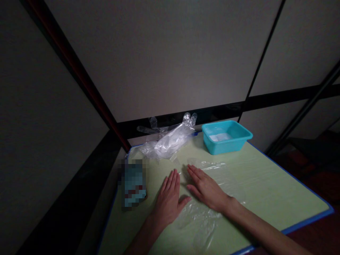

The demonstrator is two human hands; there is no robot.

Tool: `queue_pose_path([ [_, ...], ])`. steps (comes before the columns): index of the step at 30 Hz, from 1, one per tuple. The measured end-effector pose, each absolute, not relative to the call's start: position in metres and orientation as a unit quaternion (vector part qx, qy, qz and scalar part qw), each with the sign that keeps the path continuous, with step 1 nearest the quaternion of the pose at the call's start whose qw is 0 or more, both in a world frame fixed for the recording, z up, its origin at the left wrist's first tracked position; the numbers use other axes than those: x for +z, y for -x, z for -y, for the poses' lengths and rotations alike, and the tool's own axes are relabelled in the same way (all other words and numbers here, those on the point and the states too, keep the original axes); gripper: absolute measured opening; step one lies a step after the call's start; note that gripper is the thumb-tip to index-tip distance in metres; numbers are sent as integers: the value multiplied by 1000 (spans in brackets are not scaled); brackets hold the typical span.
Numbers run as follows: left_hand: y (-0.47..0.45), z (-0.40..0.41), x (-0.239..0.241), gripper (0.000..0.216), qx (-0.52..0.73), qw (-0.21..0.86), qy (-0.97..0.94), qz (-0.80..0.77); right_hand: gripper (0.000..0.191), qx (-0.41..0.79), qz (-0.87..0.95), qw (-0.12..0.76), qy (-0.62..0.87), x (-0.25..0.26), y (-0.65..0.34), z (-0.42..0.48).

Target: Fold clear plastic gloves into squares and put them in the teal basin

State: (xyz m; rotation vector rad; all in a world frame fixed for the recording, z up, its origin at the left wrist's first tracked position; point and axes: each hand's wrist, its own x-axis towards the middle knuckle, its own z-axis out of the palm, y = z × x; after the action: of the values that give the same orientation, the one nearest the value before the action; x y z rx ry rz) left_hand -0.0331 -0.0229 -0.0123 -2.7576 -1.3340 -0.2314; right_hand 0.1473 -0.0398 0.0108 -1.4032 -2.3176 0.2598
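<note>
A thin clear plastic glove or sheet (209, 170) lies spread and wrinkled on the table; its exact outline is hard to make out. My left hand (170, 198) lies flat, palm down, at its left side, with the thumb apart from the straight fingers. Across from it, my right hand (205, 187) rests palm down on the plastic, fingers stretched out toward the upper left. Neither hand grips anything. Beyond them sits a crumpled pile of clear disposable plastic gloves (170, 141), some fingers sticking up against the wall.
A turquoise plastic basin (225, 143) stands at the back right with something white inside. At the left edge lies a blurred-out rectangular object (134, 184). The pale green table (281, 198) has a blue edge and meets a panelled wall (172, 63) behind.
</note>
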Motion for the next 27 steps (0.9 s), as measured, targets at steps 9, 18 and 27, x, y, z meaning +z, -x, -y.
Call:
queue_pose_path([
  [9, 34, 23, -12, 68, -57, 26, 896, 440, 65, 162, 859, 185, 450, -5, -123, 37],
  [18, 33, 23, -14, 80, -70, 42, 894, 441, 64, 103, 857, 152, 481, -12, -174, 41],
  [27, 35, 22, -14, 78, -65, 34, 895, 439, 61, 42, 822, 134, 551, -25, -247, 52],
])
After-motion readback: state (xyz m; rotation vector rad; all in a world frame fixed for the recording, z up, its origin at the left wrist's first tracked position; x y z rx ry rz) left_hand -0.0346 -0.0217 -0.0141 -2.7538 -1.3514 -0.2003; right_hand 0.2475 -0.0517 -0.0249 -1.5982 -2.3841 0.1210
